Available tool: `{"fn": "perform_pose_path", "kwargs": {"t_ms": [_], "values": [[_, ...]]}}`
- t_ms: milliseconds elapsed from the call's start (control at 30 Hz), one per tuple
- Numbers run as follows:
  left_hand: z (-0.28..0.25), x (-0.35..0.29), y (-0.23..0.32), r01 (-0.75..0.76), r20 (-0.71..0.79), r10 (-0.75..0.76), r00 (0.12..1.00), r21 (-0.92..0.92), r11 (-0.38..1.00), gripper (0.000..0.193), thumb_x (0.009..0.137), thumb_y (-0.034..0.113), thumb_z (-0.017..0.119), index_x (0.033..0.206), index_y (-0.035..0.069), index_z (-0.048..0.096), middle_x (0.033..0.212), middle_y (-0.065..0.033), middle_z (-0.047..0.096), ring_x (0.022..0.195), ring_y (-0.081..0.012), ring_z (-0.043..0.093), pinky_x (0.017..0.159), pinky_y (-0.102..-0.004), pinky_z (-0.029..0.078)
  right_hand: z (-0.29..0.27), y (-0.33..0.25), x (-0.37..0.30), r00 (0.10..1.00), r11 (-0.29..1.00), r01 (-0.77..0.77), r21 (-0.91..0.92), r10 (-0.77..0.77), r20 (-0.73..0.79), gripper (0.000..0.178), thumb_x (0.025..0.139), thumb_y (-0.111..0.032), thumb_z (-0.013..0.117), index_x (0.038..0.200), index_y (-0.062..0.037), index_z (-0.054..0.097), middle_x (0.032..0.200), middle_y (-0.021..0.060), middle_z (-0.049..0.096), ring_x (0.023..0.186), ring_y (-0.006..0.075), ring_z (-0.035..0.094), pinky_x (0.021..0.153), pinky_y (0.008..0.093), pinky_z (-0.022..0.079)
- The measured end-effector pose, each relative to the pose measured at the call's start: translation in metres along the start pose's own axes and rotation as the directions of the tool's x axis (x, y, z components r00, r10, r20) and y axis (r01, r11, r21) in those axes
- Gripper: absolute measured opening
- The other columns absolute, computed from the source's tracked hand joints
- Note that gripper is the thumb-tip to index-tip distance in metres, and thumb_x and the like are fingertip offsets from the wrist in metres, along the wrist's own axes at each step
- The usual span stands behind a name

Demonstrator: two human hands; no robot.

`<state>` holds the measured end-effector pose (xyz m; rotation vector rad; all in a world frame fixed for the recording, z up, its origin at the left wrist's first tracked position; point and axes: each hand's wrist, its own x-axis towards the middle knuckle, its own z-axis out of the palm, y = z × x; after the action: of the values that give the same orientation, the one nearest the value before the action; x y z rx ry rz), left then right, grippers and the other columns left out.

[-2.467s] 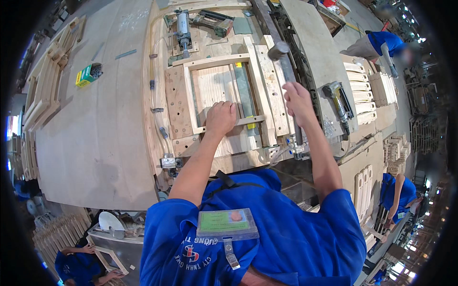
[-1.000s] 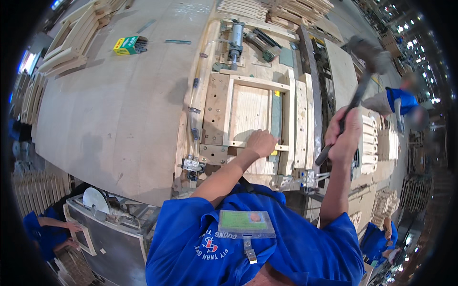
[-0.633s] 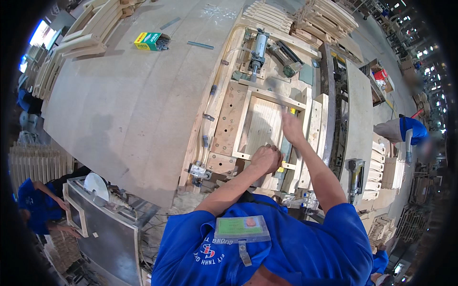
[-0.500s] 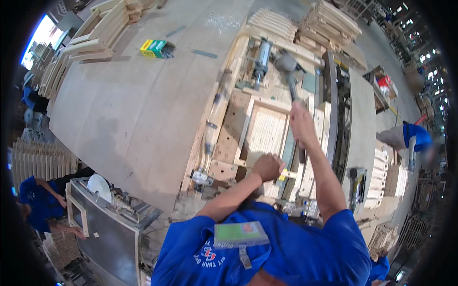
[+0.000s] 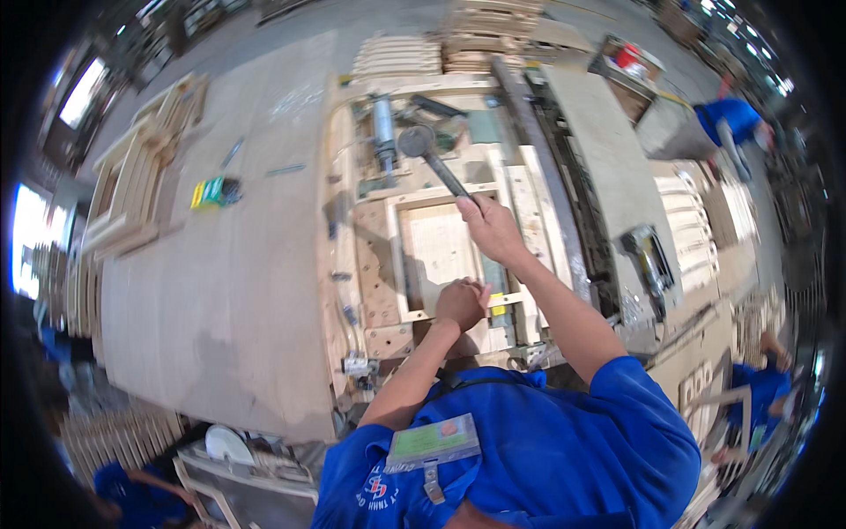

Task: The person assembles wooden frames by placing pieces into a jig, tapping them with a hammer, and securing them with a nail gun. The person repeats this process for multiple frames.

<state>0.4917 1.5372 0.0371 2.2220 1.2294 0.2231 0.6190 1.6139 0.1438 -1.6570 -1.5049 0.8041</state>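
My right hand is wrapped round the handle of a mallet. Its round grey head is raised over the far end of the work. Lower down, my left hand is closed, by the near rail of a pale wooden frame. Whatever its fingers hold, if anything, is hidden. The frame lies in a wooden clamping jig around a light panel. Beyond the frame sits a silver air cylinder. A yellow piece shows just right of my left hand.
On the left stands a broad board table with a green-and-yellow box and wooden frames. A dark metal rail runs along the right. Past it lies a nail gun. Stacked wood rises behind; co-workers in blue are around.
The view has swung, so the bench now appears further left and more upright. The blurred mallet now shows clearly, still in my right hand. My left hand stays by the near rail.
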Motion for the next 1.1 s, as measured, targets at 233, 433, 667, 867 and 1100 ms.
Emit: {"fn": "perform_pose_path", "kwargs": {"t_ms": [233, 433, 667, 867, 1100], "values": [[-0.005, 0.001, 0.016, 0.002, -0.035, -0.003, 0.999, -0.026, 1.0, 0.045, 0.109, 0.037, 0.049, 0.097, 0.003, 0.076, 0.102, -0.0237, 0.074, 0.099, -0.0438, 0.07, 0.09, -0.0558, 0.055, -0.071, 0.075, -0.027, 0.893, 0.869, -0.373, -0.325, 0.24, -0.382, 0.037, 0.106, -0.037, 0.059, 0.11, -0.0022, 0.068, 0.09, 0.0274, 0.074, 0.089, 0.0487, 0.073, 0.079, 0.0595, 0.054], [0.0, 0.006, 0.028, -0.098, -0.1, 0.097, 0.99, 0.002, 0.995, 0.045, 0.107, 0.037, 0.051, 0.09, 0.003, 0.074, 0.091, -0.0224, 0.072, 0.09, -0.045, 0.071, 0.082, -0.0571, 0.055, -0.112, 0.135, -0.038, 0.832, 0.592, -0.538, -0.601, 0.259, -0.49, 0.032, 0.1, -0.033, 0.067, 0.122, -0.0111, 0.072, 0.118, 0.0204, 0.071, 0.11, 0.0415, 0.07, 0.088, 0.055, 0.059], [-0.004, -0.003, 0.021, 0.002, -0.091, 0.001, 0.996, 0.034, 0.999, 0.044, 0.107, 0.038, 0.052, 0.091, 0.004, 0.076, 0.092, -0.022, 0.072, 0.091, -0.0439, 0.07, 0.082, -0.0566, 0.054, -0.176, 0.111, -0.079, 0.837, 0.738, -0.438, -0.513, 0.127, -0.532, 0.04, 0.09, -0.028, 0.072, 0.127, -0.0123, 0.071, 0.122, 0.0218, 0.065, 0.119, 0.0413, 0.063, 0.094, 0.0561, 0.054], [0.0, -0.002, 0.021, -0.074, -0.104, 0.073, 0.992, 0.0, 0.997, 0.043, 0.107, 0.037, 0.053, 0.089, 0.004, 0.074, 0.091, -0.0215, 0.073, 0.088, -0.0439, 0.07, 0.082, -0.0563, 0.054, -0.274, 0.147, -0.144, 0.682, 0.466, -0.713, -0.525, 0.285, -0.673, 0.067, 0.08, -0.012, 0.075, 0.144, -0.006, 0.055, 0.127, 0.0205, 0.065, 0.12, 0.0412, 0.062, 0.099, 0.0519, 0.052], [0.001, -0.001, 0.013, -0.075, -0.104, 0.07, 0.992, -0.043, 0.996, 0.04, 0.106, 0.035, 0.054, 0.089, 0.004, 0.072, 0.092, -0.0218, 0.072, 0.089, -0.0441, 0.07, 0.082, -0.0549, 0.055, -0.283, 0.157, -0.137, 0.789, 0.444, -0.613, -0.653, 0.382, -0.481, 0.087, 0.077, -0.013, 0.076, 0.156, -0.0061, 0.04, 0.13, 0.0274, 0.067, 0.123, 0.0451, 0.065, 0.102, 0.049, 0.056]]}}
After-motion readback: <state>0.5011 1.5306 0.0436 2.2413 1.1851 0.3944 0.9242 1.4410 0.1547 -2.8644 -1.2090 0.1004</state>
